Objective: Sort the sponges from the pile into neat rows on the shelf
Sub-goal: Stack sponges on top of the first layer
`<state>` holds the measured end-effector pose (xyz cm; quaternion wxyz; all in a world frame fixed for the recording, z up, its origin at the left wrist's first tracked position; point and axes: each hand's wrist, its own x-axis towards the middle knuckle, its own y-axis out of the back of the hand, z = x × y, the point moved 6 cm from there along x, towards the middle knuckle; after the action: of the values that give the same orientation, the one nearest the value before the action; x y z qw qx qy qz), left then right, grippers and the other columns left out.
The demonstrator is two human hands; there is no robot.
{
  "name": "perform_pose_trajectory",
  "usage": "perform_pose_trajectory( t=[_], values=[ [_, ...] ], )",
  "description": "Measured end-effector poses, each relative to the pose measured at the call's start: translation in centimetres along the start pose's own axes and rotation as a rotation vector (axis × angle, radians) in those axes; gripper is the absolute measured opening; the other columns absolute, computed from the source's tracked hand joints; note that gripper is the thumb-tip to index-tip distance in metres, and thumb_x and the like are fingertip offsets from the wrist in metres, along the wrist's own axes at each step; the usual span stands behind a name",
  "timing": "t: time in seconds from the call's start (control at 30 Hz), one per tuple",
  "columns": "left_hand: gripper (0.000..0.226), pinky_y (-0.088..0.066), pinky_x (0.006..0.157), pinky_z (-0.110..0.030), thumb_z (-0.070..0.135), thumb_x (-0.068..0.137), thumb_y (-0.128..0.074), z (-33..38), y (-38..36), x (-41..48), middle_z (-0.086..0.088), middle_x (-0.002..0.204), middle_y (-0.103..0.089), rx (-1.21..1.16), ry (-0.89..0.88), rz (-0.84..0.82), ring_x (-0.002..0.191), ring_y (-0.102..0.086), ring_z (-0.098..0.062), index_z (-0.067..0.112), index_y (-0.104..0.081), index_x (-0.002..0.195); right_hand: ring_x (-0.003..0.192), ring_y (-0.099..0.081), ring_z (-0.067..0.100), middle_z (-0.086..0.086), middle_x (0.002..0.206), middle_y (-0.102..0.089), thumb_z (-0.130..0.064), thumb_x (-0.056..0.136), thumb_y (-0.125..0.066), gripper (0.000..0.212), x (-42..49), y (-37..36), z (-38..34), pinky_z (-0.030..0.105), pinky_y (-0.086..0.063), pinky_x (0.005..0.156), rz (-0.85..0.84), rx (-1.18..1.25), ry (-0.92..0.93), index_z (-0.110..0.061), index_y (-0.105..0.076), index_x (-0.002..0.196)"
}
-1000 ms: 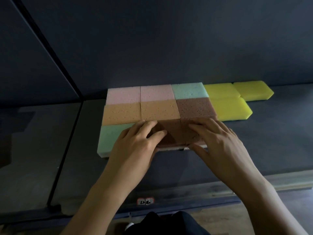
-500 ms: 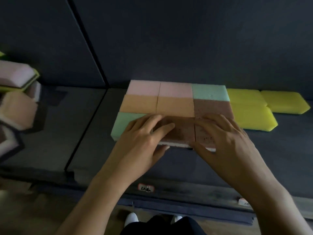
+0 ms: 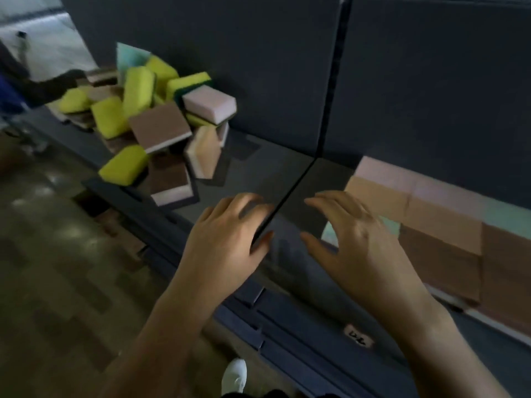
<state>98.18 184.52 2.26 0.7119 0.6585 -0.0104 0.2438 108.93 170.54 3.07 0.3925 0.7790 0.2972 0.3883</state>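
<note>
Head view, tilted, with motion blur over most of it.

Left hand [image 3: 227, 242]: near centre, toward 7 o'clock, palm down, fingers loosely bent and a little apart, holding nothing. It hangs over the front of the dark shelf [image 3: 258, 168], with its fingertips at the black seam [image 3: 290, 193] between 2 shelf panels. Contact with the surface cannot be told.

Right hand [image 3: 356, 242]: toward 4 o'clock of centre, palm down, fingers spread and arched, thumb held out to the side, empty. Its knuckles cover part of a mint sponge [image 3: 330, 234], the near-left corner piece of the sorted block. The 2 hands are near each other and apart, 1 on each side of the seam.

Pile [image 3: 149, 116]: at 10 o'clock, on the shelf against the dark back panel [image 3: 230, 53], well apart from both hands. It is a loose heap, mostly yellow sponges. A pink sponge [image 3: 209, 106] sits on top at the pile's 3 o'clock side, and a brown-topped sponge [image 3: 159, 127] lies tilted mid-heap. An orange sponge [image 3: 204, 152] stands on edge and a brown sponge with a pale base [image 3: 169, 182] lies at the shelf's front lip. A yellow sponge [image 3: 123, 165] lies just beside it at its 9 o'clock.

Sorted rows [image 3: 431, 222]: at 3 o'clock, flat and edge to edge. Pink is at the back, orange next, and brown nearest the front.

A small white label [image 3: 357, 337] is on the shelf's front edge at 5 o'clock. A white shoe [image 3: 235, 374] shows at 6 o'clock on the brown floor [image 3: 57, 268].
</note>
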Motion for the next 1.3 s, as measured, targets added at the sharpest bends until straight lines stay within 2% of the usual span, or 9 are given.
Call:
perform_pose_trajectory(
  t=[0.2,0.43,0.67,0.83,0.9,1.0,1.1,1.2,1.3],
  values=[
    [0.039,-0.049,0.087,-0.039,0.04,0.09,-0.058,-7.9,2.2,-0.2,0.004,0.129,-0.055,0.027,0.063,0.015,0.112,-0.057,-0.021,0.024,-0.061,0.124,0.117,-0.056,0.024,0.001,0.131,-0.057,-0.035,0.087,-0.068,0.048,5.4,-4.0,-6.2,0.042,-0.051,0.094,-0.024,-0.019,0.062,-0.017,-0.058,0.13],
    [0.039,-0.048,0.079,-0.036,0.032,0.082,-0.066,-16.3,5.2,1.6,0.004,0.121,-0.057,0.032,0.069,0.161,0.103,-0.056,-0.02,0.022,-0.062,0.119,0.111,-0.06,0.022,-0.001,0.127,-0.059,-0.033,0.085,-0.072,0.048,11.5,-8.0,-12.0,0.037,-0.054,0.085,0.01,-0.031,0.099,-0.018,-0.058,0.129],
    [0.063,-0.043,0.096,-0.045,0.023,0.074,-0.077,-22.6,5.0,6.9,-0.006,0.136,-0.048,0.066,0.07,0.164,0.123,-0.046,-0.03,0.017,-0.053,0.131,0.112,-0.059,0.025,0.0,0.129,-0.058,-0.035,0.086,-0.069,0.046,15.3,-10.6,-14.1,0.042,-0.055,0.083,0.058,-0.026,0.04,-0.019,-0.058,0.128],
    [0.079,-0.034,0.108,-0.047,0.042,0.08,-0.069,-24.0,2.9,10.5,-0.009,0.15,-0.035,0.109,0.05,0.112,0.141,-0.03,-0.033,0.02,-0.033,0.147,0.118,-0.054,0.022,-0.002,0.134,-0.054,-0.033,0.086,-0.07,0.052,16.8,-11.3,-13.5,0.038,-0.049,0.089,0.073,-0.047,-0.055,-0.02,-0.054,0.133],
    [0.082,-0.034,0.107,-0.046,0.042,0.078,-0.071,-24.2,2.0,11.4,-0.01,0.149,-0.038,0.123,0.049,0.081,0.138,-0.035,-0.033,0.02,-0.032,0.147,0.119,-0.052,0.023,-0.002,0.135,-0.052,-0.033,0.086,-0.07,0.053,17.7,-11.8,-13.2,0.037,-0.048,0.092,0.06,-0.038,-0.095,-0.02,-0.051,0.135],
    [0.071,-0.039,0.1,-0.044,0.034,0.078,-0.073,-24.7,1.9,11.9,-0.007,0.142,-0.046,0.136,0.035,0.098,0.126,-0.047,-0.03,0.021,-0.043,0.14,0.12,-0.05,0.024,-0.001,0.135,-0.05,-0.038,0.087,-0.067,0.056,19.2,-12.7,-12.7,0.036,-0.046,0.094,0.039,-0.011,-0.135,-0.021,-0.048,0.137],
    [0.068,-0.042,0.093,-0.046,0.033,0.076,-0.075,-25.1,3.1,11.7,-0.005,0.138,-0.047,0.123,0.039,0.134,0.119,-0.049,-0.031,0.022,-0.047,0.136,0.121,-0.049,0.026,0.002,0.137,-0.046,-0.048,0.088,-0.062,0.065,20.7,-14.6,-12.0,0.038,-0.044,0.097,-0.032,-0.003,-0.207,-0.025,-0.036,0.142],
    [0.072,-0.044,0.091,-0.048,0.037,0.075,-0.075,-24.8,4.3,11.0,-0.007,0.137,-0.047,0.096,0.031,0.141,0.116,-0.049,-0.033,0.02,-0.046,0.138,0.112,-0.053,0.03,0.006,0.129,-0.048,-0.047,0.087,-0.062,0.07,21.7,-16.5,-11.1,0.042,-0.05,0.087,-0.062,0.036,-0.312,-0.026,-0.025,0.142],
    [0.074,-0.044,0.089,-0.047,0.041,0.074,-0.076,-24.2,4.6,10.2,-0.006,0.135,-0.048,0.083,0.018,0.127,0.114,-0.051,-0.032,0.02,-0.047,0.138,0.1,-0.059,0.026,0.004,0.118,-0.053,-0.031,0.087,-0.064,0.063,21.7,-17.0,-10.5,0.035,-0.046,0.071,-0.076,0.064,-0.355,-0.021,-0.03,0.139]
  ],
)
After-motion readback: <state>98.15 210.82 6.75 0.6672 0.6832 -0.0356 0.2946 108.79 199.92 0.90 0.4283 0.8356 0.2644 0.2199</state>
